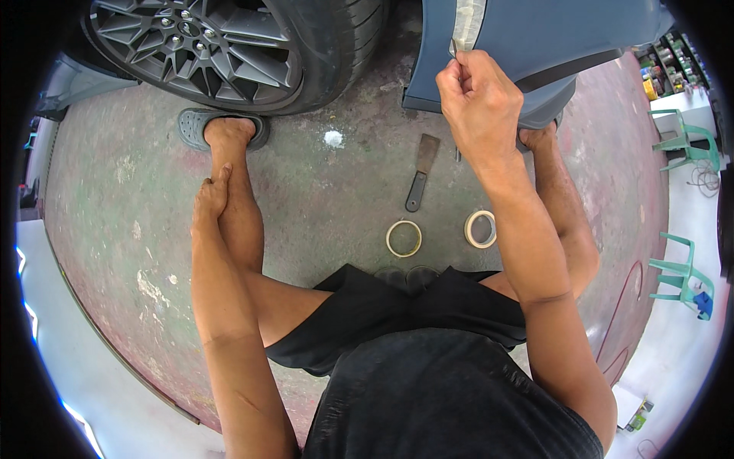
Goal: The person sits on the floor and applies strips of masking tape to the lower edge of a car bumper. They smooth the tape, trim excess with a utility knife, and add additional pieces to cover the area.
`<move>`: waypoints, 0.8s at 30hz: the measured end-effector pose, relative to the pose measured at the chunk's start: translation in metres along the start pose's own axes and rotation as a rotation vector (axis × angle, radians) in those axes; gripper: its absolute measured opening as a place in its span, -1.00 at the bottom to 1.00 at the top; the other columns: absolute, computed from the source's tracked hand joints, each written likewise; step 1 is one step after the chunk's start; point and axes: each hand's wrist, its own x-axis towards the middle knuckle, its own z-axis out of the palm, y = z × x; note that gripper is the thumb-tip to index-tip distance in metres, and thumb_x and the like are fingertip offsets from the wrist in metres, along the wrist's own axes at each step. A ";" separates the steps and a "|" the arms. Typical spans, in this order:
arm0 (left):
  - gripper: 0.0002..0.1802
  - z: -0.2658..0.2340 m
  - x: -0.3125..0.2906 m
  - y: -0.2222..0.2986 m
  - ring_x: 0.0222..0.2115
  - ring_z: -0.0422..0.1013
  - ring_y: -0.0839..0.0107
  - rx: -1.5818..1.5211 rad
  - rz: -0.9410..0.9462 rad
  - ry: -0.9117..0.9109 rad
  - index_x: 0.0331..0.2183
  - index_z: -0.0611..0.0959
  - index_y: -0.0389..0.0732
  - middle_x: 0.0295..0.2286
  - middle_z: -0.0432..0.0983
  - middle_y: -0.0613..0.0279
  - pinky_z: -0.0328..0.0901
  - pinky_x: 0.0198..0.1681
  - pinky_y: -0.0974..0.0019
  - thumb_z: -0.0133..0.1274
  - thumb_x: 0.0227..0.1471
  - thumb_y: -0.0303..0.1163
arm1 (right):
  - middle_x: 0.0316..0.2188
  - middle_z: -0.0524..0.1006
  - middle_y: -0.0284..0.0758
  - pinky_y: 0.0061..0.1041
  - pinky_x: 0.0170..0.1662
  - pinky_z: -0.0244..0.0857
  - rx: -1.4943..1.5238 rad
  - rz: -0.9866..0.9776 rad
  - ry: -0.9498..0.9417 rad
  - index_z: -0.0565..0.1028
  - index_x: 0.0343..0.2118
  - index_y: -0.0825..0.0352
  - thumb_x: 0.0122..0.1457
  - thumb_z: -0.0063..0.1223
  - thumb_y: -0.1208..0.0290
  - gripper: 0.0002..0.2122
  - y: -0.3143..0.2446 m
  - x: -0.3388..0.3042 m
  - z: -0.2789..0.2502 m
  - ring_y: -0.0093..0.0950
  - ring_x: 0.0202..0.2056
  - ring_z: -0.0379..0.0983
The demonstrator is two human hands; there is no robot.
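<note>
My right hand [482, 103] is closed in a pinch at the edge of a blue car bumper [535, 46]. Between thumb and fingers a thin, dark, pointed blade [455, 49] shows; most of it is hidden by the hand. Its tip meets the lower end of a strip of cream masking tape [468, 23] stuck along the panel. My left hand [210, 199] has its fingers curled against my left shin [243, 214].
A car wheel [187, 34] stands ahead on the left. On the stained floor lie a putty knife [422, 172], a thin tape roll [389, 249] and a thicker tape roll [469, 229], with white powder [333, 138] nearby. Green chairs [688, 145] stand far right.
</note>
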 end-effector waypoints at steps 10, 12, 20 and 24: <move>0.25 0.000 0.001 -0.001 0.31 0.20 -0.16 -0.002 -0.002 -0.005 0.27 0.37 -0.49 0.23 0.30 -0.40 0.09 0.37 -0.04 -0.16 0.06 0.56 | -0.57 0.59 -0.20 -0.46 -0.49 0.40 -0.005 0.031 -0.038 0.58 -0.34 0.46 0.11 0.24 0.58 -0.92 0.002 -0.005 0.000 -0.44 -0.61 0.52; 0.26 0.002 0.002 -0.003 0.31 0.20 -0.17 -0.005 0.002 0.005 0.27 0.37 -0.49 0.23 0.30 -0.40 0.09 0.37 -0.04 -0.16 0.06 0.57 | -0.57 0.55 -0.20 -0.38 -0.50 0.38 0.035 0.079 -0.028 0.55 -0.37 0.44 0.08 0.21 0.62 -0.93 -0.007 -0.006 -0.005 -0.31 -0.59 0.50; 0.25 0.004 0.006 -0.004 0.31 0.19 -0.18 0.017 -0.001 0.012 0.26 0.37 -0.50 0.23 0.29 -0.40 0.08 0.37 -0.05 -0.21 0.09 0.57 | -0.59 0.52 -0.19 -0.38 -0.52 0.36 0.078 0.056 0.021 0.53 -0.37 0.44 0.08 0.21 0.65 -0.92 -0.006 -0.002 -0.005 -0.30 -0.62 0.48; 0.32 -0.002 -0.006 0.002 0.32 0.18 -0.18 -0.003 0.048 -0.004 0.25 0.35 -0.56 0.23 0.27 -0.46 0.06 0.38 -0.01 -0.21 0.05 0.61 | -0.58 0.54 -0.18 -0.39 -0.51 0.38 0.076 0.054 0.023 0.54 -0.36 0.44 0.08 0.21 0.65 -0.92 -0.004 -0.001 -0.003 -0.30 -0.61 0.50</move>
